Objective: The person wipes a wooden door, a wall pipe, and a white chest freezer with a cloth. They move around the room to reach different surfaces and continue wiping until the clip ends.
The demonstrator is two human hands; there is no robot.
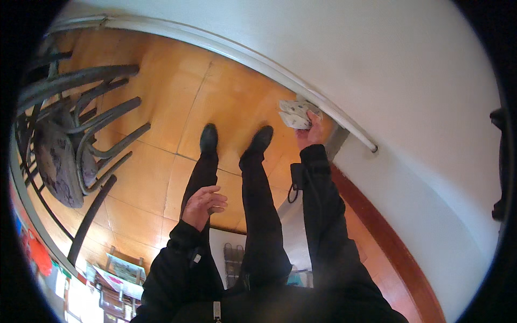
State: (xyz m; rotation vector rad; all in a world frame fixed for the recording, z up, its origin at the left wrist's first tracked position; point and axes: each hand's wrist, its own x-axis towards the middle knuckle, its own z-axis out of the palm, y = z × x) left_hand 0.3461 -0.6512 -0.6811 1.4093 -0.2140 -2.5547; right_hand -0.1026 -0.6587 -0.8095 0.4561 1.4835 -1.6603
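My right hand [311, 131] grips a folded, pale patterned cloth [297, 113], its thumb lying over the near side. The cloth is beside a white pipe [339, 117] that runs low along the wall; whether the two touch I cannot tell. My left hand [204, 205] is empty, fingers loosely bent and apart, in front of my left leg. A small dark object with a cord loop [296, 177] hangs by my right sleeve.
Stacked or upturned metal-framed chairs [60, 157] crowd the left side. A white wall [363, 60] rises ahead and to the right, with a reddish-brown strip [387, 242] at its foot. My shoes [209, 137] stand on orange floor tiles [161, 101].
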